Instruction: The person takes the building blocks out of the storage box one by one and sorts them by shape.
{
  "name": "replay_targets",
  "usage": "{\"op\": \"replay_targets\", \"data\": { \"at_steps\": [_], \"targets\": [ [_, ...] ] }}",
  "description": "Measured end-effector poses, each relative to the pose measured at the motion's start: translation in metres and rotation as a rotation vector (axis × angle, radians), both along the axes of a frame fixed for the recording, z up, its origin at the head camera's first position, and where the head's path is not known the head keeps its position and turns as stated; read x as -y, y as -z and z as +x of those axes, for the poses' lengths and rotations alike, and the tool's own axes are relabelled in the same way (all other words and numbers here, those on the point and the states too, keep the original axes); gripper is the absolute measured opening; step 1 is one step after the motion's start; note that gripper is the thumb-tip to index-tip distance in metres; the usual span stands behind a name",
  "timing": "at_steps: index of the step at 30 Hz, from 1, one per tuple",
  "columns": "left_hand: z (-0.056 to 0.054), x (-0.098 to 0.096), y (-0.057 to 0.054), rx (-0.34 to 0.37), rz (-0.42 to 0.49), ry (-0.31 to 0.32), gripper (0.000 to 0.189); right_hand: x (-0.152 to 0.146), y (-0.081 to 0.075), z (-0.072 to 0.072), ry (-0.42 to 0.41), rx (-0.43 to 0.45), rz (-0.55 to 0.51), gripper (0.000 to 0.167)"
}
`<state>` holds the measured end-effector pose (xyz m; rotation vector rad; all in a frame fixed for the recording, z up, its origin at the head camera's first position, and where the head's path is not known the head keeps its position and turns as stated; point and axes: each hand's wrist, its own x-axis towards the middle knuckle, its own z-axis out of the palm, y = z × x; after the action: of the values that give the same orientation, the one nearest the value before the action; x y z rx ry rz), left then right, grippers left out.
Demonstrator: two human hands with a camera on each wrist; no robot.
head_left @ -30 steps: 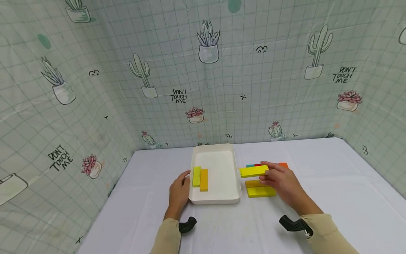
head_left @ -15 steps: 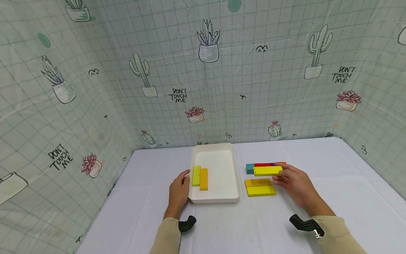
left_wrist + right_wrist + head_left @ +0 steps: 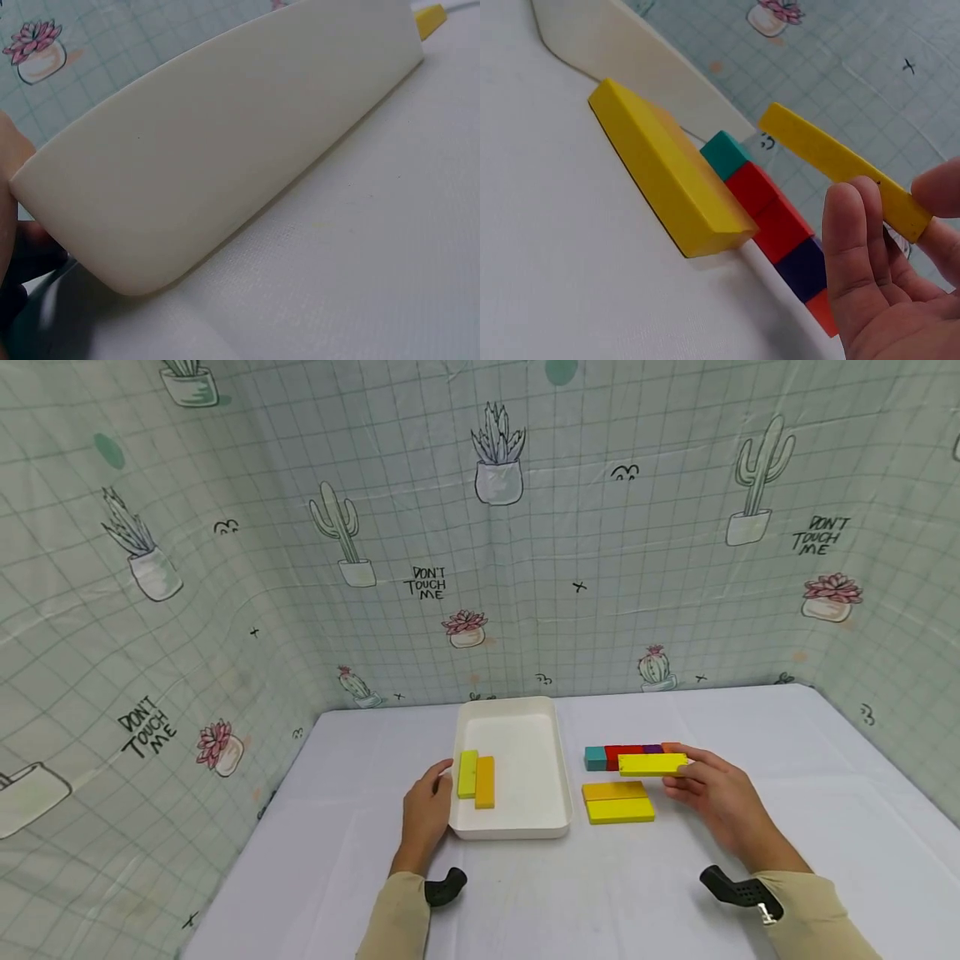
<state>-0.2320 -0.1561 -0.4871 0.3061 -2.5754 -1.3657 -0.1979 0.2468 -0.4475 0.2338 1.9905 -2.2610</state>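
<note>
Yellow block (image 3: 648,765), held in right hand (image 3: 723,802) above bench (image 3: 540,893), right of white tray (image 3: 521,768).
Head view: right hand pinches one end of the block, just before a row of cubes (image 3: 612,758); nearer, an amber block (image 3: 613,791) and a second yellow block (image 3: 621,811) lie side by side, touching; tray contains a lime block (image 3: 467,774) and an orange block (image 3: 485,782), side by side; left hand (image 3: 423,812) touches tray's left side, grip indeterminable. Left wrist view: tray wall, hand partly visible at its corner. Right wrist view: held block tilted, clear of the row, which runs teal, red, red, dark purple, orange.
</note>
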Motion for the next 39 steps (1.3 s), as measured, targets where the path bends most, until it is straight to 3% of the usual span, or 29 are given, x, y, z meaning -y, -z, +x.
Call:
{"op": "replay_targets", "data": {
  "at_steps": [12,22,34,39],
  "targets": [
    [0.000,0.001,-0.001,-0.010,0.007,0.019,0.038,-0.025,0.006,-0.001,0.017,0.060,0.116,0.057],
    [0.001,0.000,0.001,0.004,0.001,0.019,0.037,-0.033,0.019,0.000,0.022,0.138,0.130,0.059],
    [0.001,0.002,0.000,0.007,0.008,0.022,0.038,-0.035,0.020,-0.001,-0.008,0.142,0.219,0.058],
    [0.001,0.002,-0.001,0.006,0.010,0.027,0.038,-0.036,0.019,-0.002,-0.020,0.103,0.280,0.057]
  ]
}}
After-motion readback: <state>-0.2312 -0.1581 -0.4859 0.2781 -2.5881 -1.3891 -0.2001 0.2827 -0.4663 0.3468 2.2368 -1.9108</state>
